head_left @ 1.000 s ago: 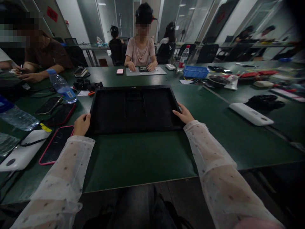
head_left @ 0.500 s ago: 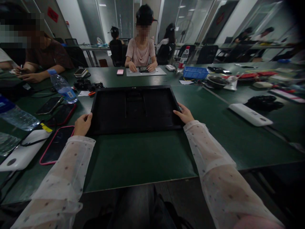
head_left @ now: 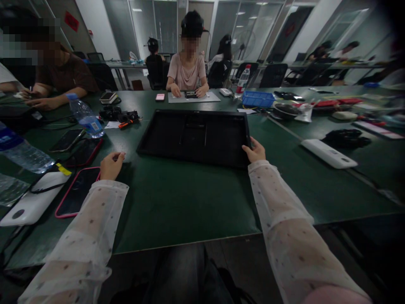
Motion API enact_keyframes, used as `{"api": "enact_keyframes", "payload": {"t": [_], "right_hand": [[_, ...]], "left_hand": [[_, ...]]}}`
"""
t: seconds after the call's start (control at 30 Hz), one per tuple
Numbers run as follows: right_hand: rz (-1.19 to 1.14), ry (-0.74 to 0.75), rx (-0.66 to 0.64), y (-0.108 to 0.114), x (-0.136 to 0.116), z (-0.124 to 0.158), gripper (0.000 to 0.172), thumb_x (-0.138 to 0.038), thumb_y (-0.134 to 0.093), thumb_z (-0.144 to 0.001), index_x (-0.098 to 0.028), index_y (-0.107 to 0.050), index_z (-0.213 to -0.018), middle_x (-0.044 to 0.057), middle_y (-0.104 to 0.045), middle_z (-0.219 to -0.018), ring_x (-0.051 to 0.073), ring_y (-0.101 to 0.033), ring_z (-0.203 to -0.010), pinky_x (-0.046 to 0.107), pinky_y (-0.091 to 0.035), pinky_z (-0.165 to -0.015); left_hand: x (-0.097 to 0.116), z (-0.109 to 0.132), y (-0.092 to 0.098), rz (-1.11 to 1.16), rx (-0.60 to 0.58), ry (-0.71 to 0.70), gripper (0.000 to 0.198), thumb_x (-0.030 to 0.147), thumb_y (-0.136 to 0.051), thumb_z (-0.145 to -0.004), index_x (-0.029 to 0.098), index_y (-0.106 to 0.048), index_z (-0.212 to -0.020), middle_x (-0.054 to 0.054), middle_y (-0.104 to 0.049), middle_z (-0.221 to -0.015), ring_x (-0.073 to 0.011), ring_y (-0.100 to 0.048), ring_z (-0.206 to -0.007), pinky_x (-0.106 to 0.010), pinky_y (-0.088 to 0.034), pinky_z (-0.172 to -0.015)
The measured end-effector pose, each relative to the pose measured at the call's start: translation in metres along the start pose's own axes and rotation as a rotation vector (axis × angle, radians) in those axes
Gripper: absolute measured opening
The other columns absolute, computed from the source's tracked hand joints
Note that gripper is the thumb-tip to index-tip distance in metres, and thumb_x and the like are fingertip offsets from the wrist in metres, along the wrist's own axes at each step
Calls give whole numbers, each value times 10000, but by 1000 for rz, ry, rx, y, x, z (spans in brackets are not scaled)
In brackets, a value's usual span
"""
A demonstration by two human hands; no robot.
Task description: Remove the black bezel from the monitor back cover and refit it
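Observation:
A large black flat panel [head_left: 196,137], like the back shell of a monitor, lies on the green table [head_left: 177,202] in front of me, turned slightly askew. My right hand [head_left: 255,152] grips its near right corner, fingers curled over the edge. My left hand [head_left: 110,165] is off the panel, loosely curled above the table to the panel's left, holding nothing that I can see.
Several phones [head_left: 77,192], a white power bank [head_left: 30,204] and water bottles [head_left: 85,116] lie at left. A white device [head_left: 329,153] and blue tray [head_left: 258,99] are at right. People sit across and at left.
The panel has shifted right and away and rotated a little. My left hand has let go of its left edge; my right hand still holds the right corner.

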State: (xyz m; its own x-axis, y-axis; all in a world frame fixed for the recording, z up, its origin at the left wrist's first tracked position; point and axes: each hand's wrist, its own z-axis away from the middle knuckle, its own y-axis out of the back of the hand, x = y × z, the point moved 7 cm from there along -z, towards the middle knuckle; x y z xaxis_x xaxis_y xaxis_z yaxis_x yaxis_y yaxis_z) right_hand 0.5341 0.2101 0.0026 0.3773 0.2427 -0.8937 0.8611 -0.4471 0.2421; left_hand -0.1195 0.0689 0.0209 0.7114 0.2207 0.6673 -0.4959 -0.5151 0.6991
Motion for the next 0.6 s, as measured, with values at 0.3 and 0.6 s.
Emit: {"api": "enact_keyframes", "payload": {"t": [0.3, 0.6], "right_hand": [[299, -286, 506, 68, 4, 11, 611, -78, -563, -807, -66, -589, -1418, 213, -647, -1452, 284, -606, -1393, 408, -411, -1248], [311, -269, 835, 113, 23, 28, 797, -71, -360, -820, -135, -289, -1611, 342, -542, -1484, 416, -567, -1436, 617, -406, -1203]], "left_hand": [[0, 1, -1, -35, -35, 31, 368, 526, -567, -915, 214, -744, -995, -104, -809, -1020, -309, -733, -1085, -434, -509, -1058], [7, 4, 1, -20, -35, 29, 297, 484, -592, -904, 221, -726, -941, -100, -807, -977, -309, -735, -1060, -449, -516, -1050]]}}
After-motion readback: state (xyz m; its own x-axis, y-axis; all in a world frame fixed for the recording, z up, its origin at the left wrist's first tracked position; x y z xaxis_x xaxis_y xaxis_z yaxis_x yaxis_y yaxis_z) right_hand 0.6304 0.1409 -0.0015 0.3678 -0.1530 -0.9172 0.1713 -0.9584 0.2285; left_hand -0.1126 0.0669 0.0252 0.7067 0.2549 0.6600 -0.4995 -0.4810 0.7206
